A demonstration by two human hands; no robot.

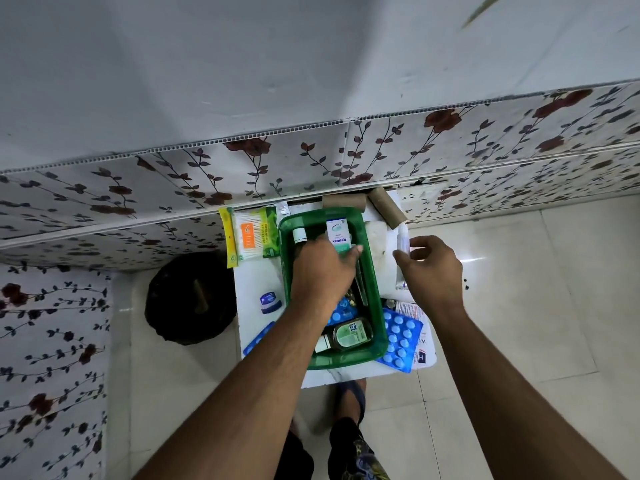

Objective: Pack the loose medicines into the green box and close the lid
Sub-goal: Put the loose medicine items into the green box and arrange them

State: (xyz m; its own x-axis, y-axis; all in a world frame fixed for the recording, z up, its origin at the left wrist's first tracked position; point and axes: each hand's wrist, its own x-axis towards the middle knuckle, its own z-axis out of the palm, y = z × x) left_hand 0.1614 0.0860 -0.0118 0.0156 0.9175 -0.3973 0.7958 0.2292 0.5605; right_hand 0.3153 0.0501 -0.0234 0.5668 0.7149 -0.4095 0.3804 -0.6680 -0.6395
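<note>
An open green box [379, 306] stands on a small white table [249, 299]. Inside it lie a white and teal Optibex carton [337, 233], a small white bottle [299, 235], a green-labelled glass bottle [348, 336] and a blue blister strip [341, 311]. My left hand [322, 271] is inside the box, its fingers on the carton. Just right of the box, my right hand [433, 268] pinches a white tube [403, 239]. A big blue pill sheet [401, 337] lies right of the box, another blue strip [258, 337] and a small blue jar [268, 302] to its left.
A cotton-swab pack [251, 237] lies at the table's back left, two cardboard tubes [363, 202] at the back by the flowered wall. Papers [420, 351] sit under the pill sheet. A black round basket [188, 299] stands on the floor to the left. My feet [349, 400] are below.
</note>
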